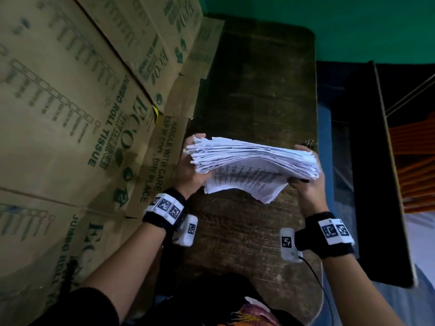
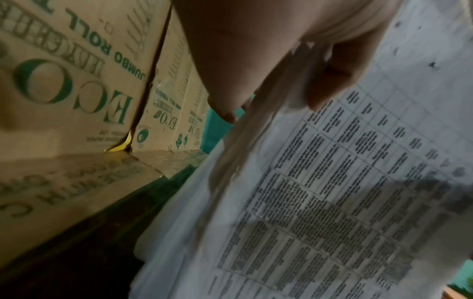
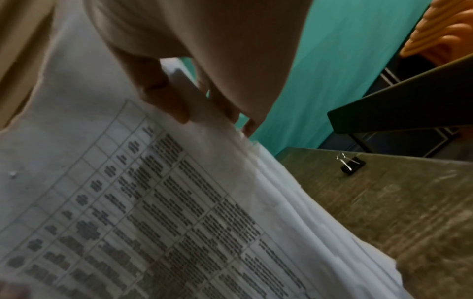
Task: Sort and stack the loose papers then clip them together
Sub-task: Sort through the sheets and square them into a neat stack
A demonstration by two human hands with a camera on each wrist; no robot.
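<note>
A thick stack of white printed papers (image 1: 254, 163) is held up above the dark wooden table (image 1: 254, 78), tilted so its edges face me. My left hand (image 1: 191, 161) grips its left end and my right hand (image 1: 306, 175) grips its right end. The left wrist view shows the thumb (image 2: 332, 81) pressed on a printed table sheet (image 2: 332, 192), fingers behind the stack. In the right wrist view, fingers (image 3: 166, 97) pinch the same papers (image 3: 179, 212). A black binder clip (image 3: 351, 164) lies on the table near its right edge, also visible as the clip (image 1: 310, 142) just behind my right hand.
Large cardboard boxes (image 1: 70, 102) printed with green lettering stand along the table's left side. A teal wall (image 1: 353, 24) is behind. To the right of the table are a dark frame (image 1: 376, 161) and orange material (image 1: 414, 161).
</note>
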